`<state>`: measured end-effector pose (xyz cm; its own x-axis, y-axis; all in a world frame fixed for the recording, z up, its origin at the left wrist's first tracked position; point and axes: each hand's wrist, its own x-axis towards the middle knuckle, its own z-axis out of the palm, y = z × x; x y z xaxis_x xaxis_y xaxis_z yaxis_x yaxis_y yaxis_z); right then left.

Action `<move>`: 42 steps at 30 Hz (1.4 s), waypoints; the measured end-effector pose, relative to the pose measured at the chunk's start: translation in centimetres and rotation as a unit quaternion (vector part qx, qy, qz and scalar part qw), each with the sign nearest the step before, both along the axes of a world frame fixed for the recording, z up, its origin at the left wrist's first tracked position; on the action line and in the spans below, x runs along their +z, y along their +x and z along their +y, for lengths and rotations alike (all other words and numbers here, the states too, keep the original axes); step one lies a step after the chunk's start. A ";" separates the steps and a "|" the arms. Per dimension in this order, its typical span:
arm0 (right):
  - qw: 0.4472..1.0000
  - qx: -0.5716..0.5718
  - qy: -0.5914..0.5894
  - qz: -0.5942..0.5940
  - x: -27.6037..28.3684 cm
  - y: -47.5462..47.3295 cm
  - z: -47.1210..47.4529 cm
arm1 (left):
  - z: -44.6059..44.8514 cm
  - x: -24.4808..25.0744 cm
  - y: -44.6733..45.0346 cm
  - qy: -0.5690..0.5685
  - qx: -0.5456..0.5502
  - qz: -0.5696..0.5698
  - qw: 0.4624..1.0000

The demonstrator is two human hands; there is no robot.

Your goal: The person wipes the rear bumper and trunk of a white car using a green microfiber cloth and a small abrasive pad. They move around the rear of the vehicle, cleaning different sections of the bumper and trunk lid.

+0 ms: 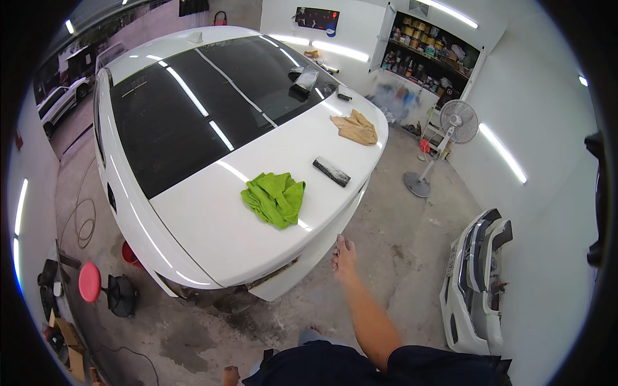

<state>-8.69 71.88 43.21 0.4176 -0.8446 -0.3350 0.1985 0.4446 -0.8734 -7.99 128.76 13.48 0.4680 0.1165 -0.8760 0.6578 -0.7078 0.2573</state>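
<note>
A white car with its rear bumper off fills the middle of the view. Just behind the trunk lid's rear edge is my right hand, fingertips drawn together. Whether something small and thin is pinched there, I cannot tell. Only part of my left hand shows, low at the bottom edge, its fingers unclear. On the white trunk lid lie a crumpled green cloth, a black sanding block streaked with white dust and a tan cloth.
A small black-and-white block lies near the rear window. Right of the car stand a pedestal fan and a detached white bumper. At left are a red stool, a red bucket and a coiled hose.
</note>
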 end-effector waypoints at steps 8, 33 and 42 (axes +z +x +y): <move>0.985 -0.150 0.080 -0.040 -2.8 7.3 -0.7 | 9.0 9.1 -14.1 -0.020 0.178 -0.107 0.978; 0.954 -0.134 0.227 -0.139 -1.3 5.9 -0.3 | -28.4 41.8 9.1 0.211 -0.320 -0.472 0.794; 0.966 -0.120 0.168 -0.157 -2.3 6.1 -1.4 | -28.5 42.2 9.3 0.208 -0.319 -0.456 0.804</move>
